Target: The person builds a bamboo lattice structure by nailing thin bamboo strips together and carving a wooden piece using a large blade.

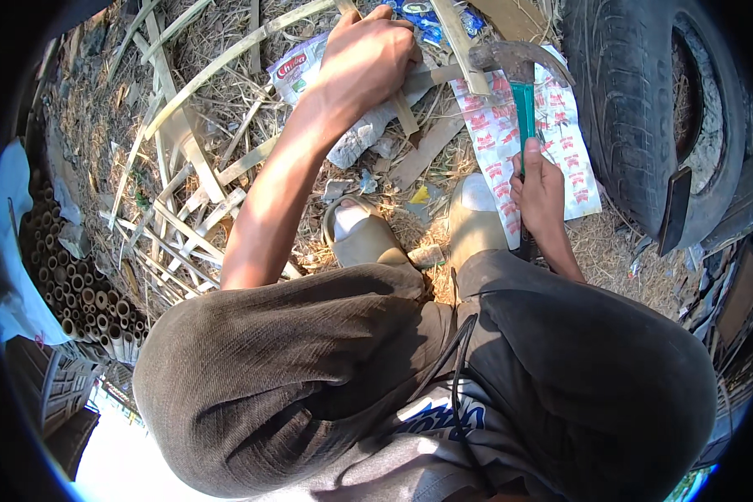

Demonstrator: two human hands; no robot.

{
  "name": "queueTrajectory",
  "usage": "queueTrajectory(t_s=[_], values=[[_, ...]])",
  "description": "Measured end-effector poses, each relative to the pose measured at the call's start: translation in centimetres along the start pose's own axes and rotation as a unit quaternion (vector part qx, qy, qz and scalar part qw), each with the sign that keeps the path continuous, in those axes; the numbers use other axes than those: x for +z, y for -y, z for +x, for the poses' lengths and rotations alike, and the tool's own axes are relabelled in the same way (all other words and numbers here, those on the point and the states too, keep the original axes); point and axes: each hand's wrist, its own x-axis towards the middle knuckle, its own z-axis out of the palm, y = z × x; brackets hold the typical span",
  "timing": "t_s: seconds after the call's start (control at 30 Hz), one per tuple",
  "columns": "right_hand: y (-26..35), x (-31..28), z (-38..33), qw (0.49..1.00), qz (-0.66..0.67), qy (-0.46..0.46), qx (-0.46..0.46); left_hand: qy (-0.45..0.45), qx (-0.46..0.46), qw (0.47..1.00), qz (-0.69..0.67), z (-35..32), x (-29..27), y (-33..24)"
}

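My right hand (541,188) is wrapped round the green handle of a claw hammer (523,109), thumb along the handle. The hammer's rusty head is up by a pale bamboo strip (460,46) that stands nearly upright in the view. Further left, my left hand (368,63) is closed in a fist, knuckles up. From its right side a dark grey flat bar (431,79) runs toward the hammer head; its kind is unclear, and its gripped end is hidden by my fingers. Another bamboo strip (406,117) shows just below the fist. A white sheet with red print (573,159) lies under the hammer.
An old tyre (623,109) stands at the right, with a dark phone-like slab (674,211) against it. Split bamboo strips (188,146) lie criss-cross on the ground at the left. Beyond them is a stack of bamboo tubes (79,289). My sandalled feet (364,234) are between the hands.
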Motion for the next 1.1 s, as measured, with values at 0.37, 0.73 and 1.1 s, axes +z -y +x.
queueTrajectory(t_s=[0.37,0.73,1.1], values=[[0.2,-0.1,0.3,1.0,0.01,0.021,0.016,-0.146,-0.016,0.947,-0.284,-1.5,-1.3,-0.6],[4.1,8.0,3.6,0.961,-0.188,-0.006,-0.202,-0.18,-0.229,0.802,-0.521,-8.6,1.6,-1.0],[2.4,10.6,4.0,0.971,-0.08,0.031,-0.222,-0.187,-0.149,0.878,-0.414,-8.3,2.5,-0.7]])
